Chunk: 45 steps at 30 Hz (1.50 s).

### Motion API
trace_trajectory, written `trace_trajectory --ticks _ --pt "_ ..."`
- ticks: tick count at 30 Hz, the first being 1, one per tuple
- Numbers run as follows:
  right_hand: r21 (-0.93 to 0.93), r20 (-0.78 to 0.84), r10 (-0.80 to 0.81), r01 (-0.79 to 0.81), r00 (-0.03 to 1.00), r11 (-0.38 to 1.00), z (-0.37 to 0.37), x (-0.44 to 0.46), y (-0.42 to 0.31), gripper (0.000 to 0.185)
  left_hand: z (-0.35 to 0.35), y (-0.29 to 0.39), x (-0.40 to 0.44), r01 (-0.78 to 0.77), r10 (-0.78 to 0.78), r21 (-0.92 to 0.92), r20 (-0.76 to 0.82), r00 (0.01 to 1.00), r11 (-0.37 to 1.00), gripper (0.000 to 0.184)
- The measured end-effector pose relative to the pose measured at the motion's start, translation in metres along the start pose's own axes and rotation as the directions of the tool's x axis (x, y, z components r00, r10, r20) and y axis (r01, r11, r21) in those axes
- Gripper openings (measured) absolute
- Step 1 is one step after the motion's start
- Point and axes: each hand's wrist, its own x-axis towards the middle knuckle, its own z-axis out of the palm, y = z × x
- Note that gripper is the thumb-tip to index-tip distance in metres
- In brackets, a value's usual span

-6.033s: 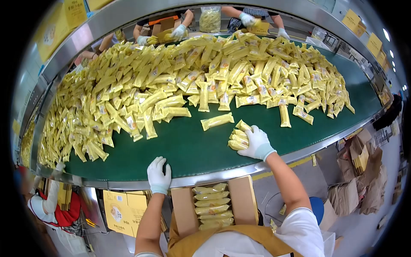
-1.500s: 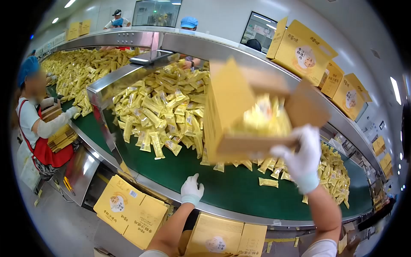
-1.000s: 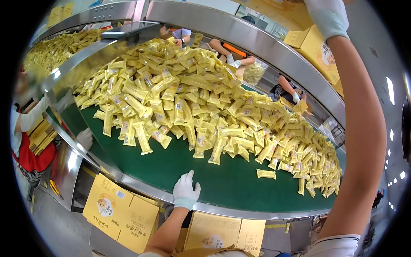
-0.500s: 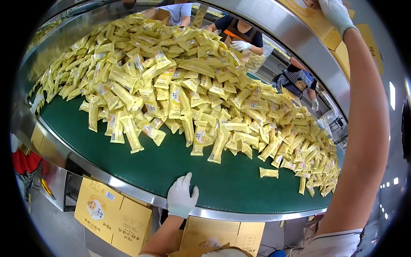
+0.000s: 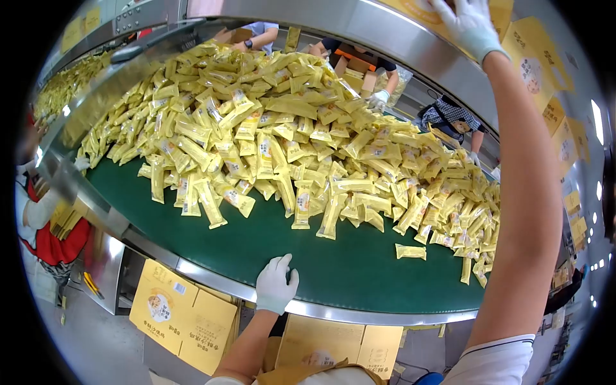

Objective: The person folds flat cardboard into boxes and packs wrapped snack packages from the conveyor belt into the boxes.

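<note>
My left hand [image 5: 277, 285], in a white glove, rests at the near edge of the green conveyor belt [image 5: 212, 250]. Its fingers are extended, the thumb stands apart, and nothing is in it. My right hand [image 5: 471, 27], also gloved, is raised high at the upper right with fingers spread. It lies over a yellow carton [image 5: 497, 14] above the metal frame; whether it presses on the carton I cannot tell. Between the hands spreads a big heap of yellow snack packets [image 5: 301, 138]. One loose packet [image 5: 410, 251] lies apart from the heap, right of my left hand.
The belt's steel rim [image 5: 346, 314] runs along the near side. Flattened yellow cartons [image 5: 183, 314] stand below it. Across the belt, a co-worker's gloved hand [image 5: 380, 99] is beside an open box [image 5: 354, 67]. A person in red [image 5: 61, 240] is at the left.
The view has turned slightly, showing more at the left. My right hand has come lower and left in view, its fingers spreading. My left hand stays on the belt's edge.
</note>
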Motion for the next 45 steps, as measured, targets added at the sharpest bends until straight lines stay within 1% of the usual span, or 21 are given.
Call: trace_trajectory --ticks 1,3,4,6,10,12,14,15,16,17,20,23,26,29,31,35,37,40,42,43,45 --pt "-0.099 -0.038 -0.176 0.172 0.984 0.98 0.01 -0.002 0.016 0.068 0.0 0.001 0.0 0.016 -0.016 -0.013 -0.005 1.0 1.0 0.033" --pt "0.039 0.074 -0.116 0.113 0.99 0.993 -0.001 -0.026 0.011 0.064 0.0 0.0 -0.002 0.011 -0.011 -0.002 -0.008 1.0 1.0 0.032" --pt "0.245 0.251 0.083 -0.146 0.964 0.959 -0.027 -0.056 -0.019 0.067 -0.001 0.0 -0.004 0.01 -0.01 0.002 -0.008 1.0 1.0 0.031" --pt "0.061 0.134 -0.085 0.078 0.987 0.995 -0.046 -0.107 -0.036 0.074 -0.001 -0.004 -0.009 -0.005 0.005 0.002 0.001 1.0 1.0 0.028" --pt "0.517 0.308 -0.318 0.123 0.896 0.847 -0.119 -0.248 -0.072 0.054 -0.001 -0.012 -0.043 -0.018 0.018 -0.067 -0.002 1.0 0.998 0.027" --pt "0.614 0.572 -0.424 -0.024 0.703 0.789 -0.156 -0.348 -0.091 0.044 0.001 -0.019 -0.074 -0.26 0.255 -0.042 -0.109 0.961 0.965 0.027" --pt "0.517 0.793 -0.356 -0.237 0.495 0.823 -0.185 -0.454 -0.106 0.05 -0.002 -0.017 -0.119 -0.209 0.205 -0.036 -0.099 0.974 0.977 0.028" --pt "0.333 0.917 -0.174 -0.448 0.36 0.83 -0.198 -0.5 -0.112 0.054 0.005 -0.02 -0.147 -0.039 0.022 -0.183 -0.096 0.995 0.982 0.033" --pt "0.19 0.935 -0.002 -0.496 0.355 0.847 -0.207 -0.549 -0.119 0.056 0.007 -0.028 -0.166 0.042 -0.043 -0.065 -0.015 0.999 0.997 0.046" --pt "0.118 0.869 0.096 -0.392 0.485 0.912 -0.207 -0.612 -0.123 0.049 0.012 -0.032 -0.181 0.13 -0.13 -0.025 0.014 0.991 0.991 0.055" --pt "-0.272 0.917 0.397 -0.686 0.027 0.675 -0.234 -0.656 -0.137 0.054 0.019 -0.035 -0.185 0.361 -0.351 0.011 0.265 0.898 0.932 0.082" --pt "-0.283 0.925 0.311 -0.942 -0.218 0.18 -0.231 -0.68 -0.159 0.092 0.024 -0.011 -0.16 0.46 -0.421 -0.013 0.376 0.825 0.888 0.085" --pt "-0.066 0.97 0.193 -0.93 -0.144 -0.361 -0.211 -0.725 -0.18 0.1 0.023 -0.002 -0.155 0.517 -0.486 0.001 0.342 0.804 0.856 0.096" --pt "-0.112 0.956 0.234 -0.959 -0.176 -0.262 -0.236 -0.695 -0.169 0.099 0.012 0.004 -0.161 0.414 -0.379 -0.066 0.293 0.878 0.908 0.083" --pt "-0.123 0.937 0.308 -0.98 -0.166 -0.154 -0.257 -0.678 -0.165 0.086 -0.005 0.018 -0.166 0.389 -0.288 -0.368 0.299 0.91 0.845 0.072" --pt "0.291 0.922 0.373 -0.826 0.108 -0.482 -0.285 -0.681 -0.153 0.056 -0.058 0.059 -0.164 0.407 -0.043 -0.816 0.429 0.902 0.41 0.057" --pt "0.416 0.866 0.475 -0.755 0.158 -0.507 -0.303 -0.658 -0.132 0.061 -0.088 0.086 -0.16 0.438 0.135 -0.874 0.469 0.873 0.21 0.057" --pt "0.519 0.763 0.621 -0.74 0.177 -0.428 -0.315 -0.633 -0.098 0.069 -0.112 0.114 -0.162 0.561 0.45 -0.762 0.645 0.617 0.322 0.058" --pt "0.488 0.736 0.659 -0.797 0.157 -0.356 -0.311 -0.629 -0.095 0.07 -0.083 0.104 -0.155 -0.113 0.789 -0.788 0.574 0.22 0.605 0.058" --pt "0.481 0.717 0.683 -0.808 0.14 -0.34 -0.302 -0.63 -0.101 0.07 -0.097 0.134 -0.149 0.111 0.843 -0.875 0.483 0.237 0.471 0.054" --pt "0.437 0.69 0.7 -0.876 0.182 -0.203 -0.301 -0.626 -0.116 0.067 -0.094 0.136 -0.146 -0.014 0.825 -0.839 0.532 0.189 0.544 0.057"
